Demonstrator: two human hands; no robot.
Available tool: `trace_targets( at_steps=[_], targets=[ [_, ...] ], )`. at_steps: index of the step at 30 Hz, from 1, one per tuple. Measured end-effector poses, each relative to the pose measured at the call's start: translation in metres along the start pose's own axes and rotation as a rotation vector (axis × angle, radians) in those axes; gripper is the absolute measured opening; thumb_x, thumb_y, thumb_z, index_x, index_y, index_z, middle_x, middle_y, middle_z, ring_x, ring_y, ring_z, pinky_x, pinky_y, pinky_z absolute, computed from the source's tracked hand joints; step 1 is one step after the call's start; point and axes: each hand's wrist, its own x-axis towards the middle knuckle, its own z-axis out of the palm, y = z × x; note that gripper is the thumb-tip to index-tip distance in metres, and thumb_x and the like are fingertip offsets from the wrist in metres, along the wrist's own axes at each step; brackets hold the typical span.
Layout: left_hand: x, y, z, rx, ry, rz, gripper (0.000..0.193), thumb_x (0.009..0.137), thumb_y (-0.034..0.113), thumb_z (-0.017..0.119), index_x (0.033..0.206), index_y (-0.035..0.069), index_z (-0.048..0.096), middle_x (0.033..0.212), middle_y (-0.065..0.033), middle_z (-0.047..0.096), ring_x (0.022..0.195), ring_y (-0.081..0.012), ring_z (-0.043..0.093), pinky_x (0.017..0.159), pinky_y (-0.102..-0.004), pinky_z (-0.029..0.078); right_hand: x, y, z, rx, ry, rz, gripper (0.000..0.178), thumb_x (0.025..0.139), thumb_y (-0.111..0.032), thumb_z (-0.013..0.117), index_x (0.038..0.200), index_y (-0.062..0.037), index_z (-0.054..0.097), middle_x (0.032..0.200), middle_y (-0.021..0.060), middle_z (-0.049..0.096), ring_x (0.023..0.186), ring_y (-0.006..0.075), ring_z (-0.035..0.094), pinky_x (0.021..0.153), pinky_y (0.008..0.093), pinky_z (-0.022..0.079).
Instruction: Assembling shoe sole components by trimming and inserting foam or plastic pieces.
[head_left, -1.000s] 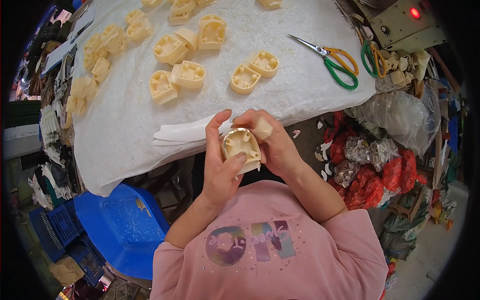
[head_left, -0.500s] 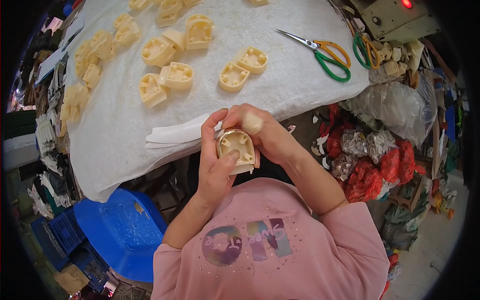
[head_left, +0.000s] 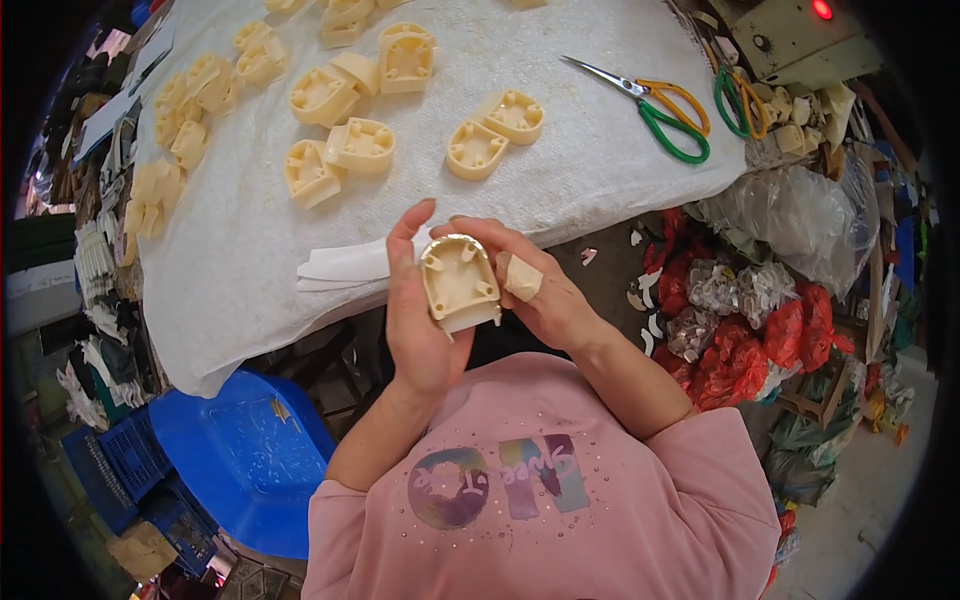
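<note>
A cream plastic D-shaped piece [head_left: 462,285], which looks like a shoe heel, is held up in front of my chest. Its hollow side with small posts faces up, and a shiny edge runs round its curve. My left hand [head_left: 420,325] grips it along the left side, and the forefinger stretches up past it. At the right side, my right hand [head_left: 552,305] has its fingers curled behind the heel, their tips partly hidden. A beige wrap [head_left: 523,278] covers the right thumb. White curved strips [head_left: 345,266] lie on the table edge just left of the hands.
More cream heels [head_left: 362,146] stand in groups on the white-covered table [head_left: 580,190]. Scissors [head_left: 660,110] with orange and green handles lie at its right. A blue plastic chair [head_left: 245,470] stands at the lower left. Red and clear bags [head_left: 730,360] pile up on the right.
The left thumb has come off the heel's hollow face, so its inside shows fully. My right hand has shifted down and right, its wrapped thumb now beside the heel.
</note>
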Motion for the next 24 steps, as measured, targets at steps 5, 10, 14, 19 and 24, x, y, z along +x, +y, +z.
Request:
trace_targets(
  at_steps=[5,10,14,19,24],
  targets=[
    [-0.004,-0.013,0.001,0.137,0.097,0.152,0.037,0.096,0.029,0.035,0.128,0.009,0.036,0.110,-0.0099,0.050,0.099,-0.0178,0.054,0.084,-0.0322,0.047,0.003,0.006,0.009,-0.373,0.023,-0.374,0.037,0.093,-0.016,0.043,0.128,-0.0023,0.046,0.120,0.0096,0.048,0.113,0.0201,0.046,0.098,0.0322,0.035],
    [-0.003,-0.021,-0.008,0.271,0.072,0.252,0.032,0.095,0.026,0.038,0.123,0.009,0.038,0.108,-0.0087,0.049,0.098,-0.0170,0.053,0.083,-0.0319,0.047,0.003,0.009,0.012,-0.531,0.129,-0.437,0.034,0.093,-0.012,0.042,0.124,-0.0025,0.047,0.117,0.0104,0.048,0.111,0.0203,0.047,0.096,0.0320,0.037],
    [-0.004,-0.012,0.003,0.095,0.053,0.118,0.039,0.095,0.032,0.038,0.127,0.009,0.037,0.111,-0.0093,0.049,0.103,-0.0180,0.052,0.086,-0.0319,0.047,0.003,0.005,0.006,0.227,0.112,0.009,0.031,0.092,-0.011,0.044,0.122,-0.0051,0.050,0.114,0.0074,0.049,0.107,0.0183,0.049,0.091,0.0306,0.041],
    [-0.004,-0.017,0.000,0.271,0.081,0.158,0.046,0.094,0.034,0.038,0.130,0.004,0.038,0.114,-0.0106,0.050,0.105,-0.0194,0.053,0.090,-0.0319,0.045,0.008,0.011,0.012,-0.200,0.135,-0.242,0.024,0.089,-0.006,0.046,0.111,-0.0055,0.055,0.109,0.0056,0.052,0.099,0.0177,0.052,0.084,0.0288,0.043],
    [-0.003,-0.018,-0.005,0.323,0.066,0.176,0.046,0.094,0.031,0.041,0.130,0.003,0.036,0.115,-0.0111,0.049,0.107,-0.0188,0.052,0.092,-0.0315,0.044,0.010,0.010,0.015,-0.567,0.204,-0.471,0.022,0.090,-0.007,0.047,0.110,-0.0062,0.055,0.107,0.0054,0.052,0.095,0.0159,0.052,0.081,0.0283,0.043]
  ],
)
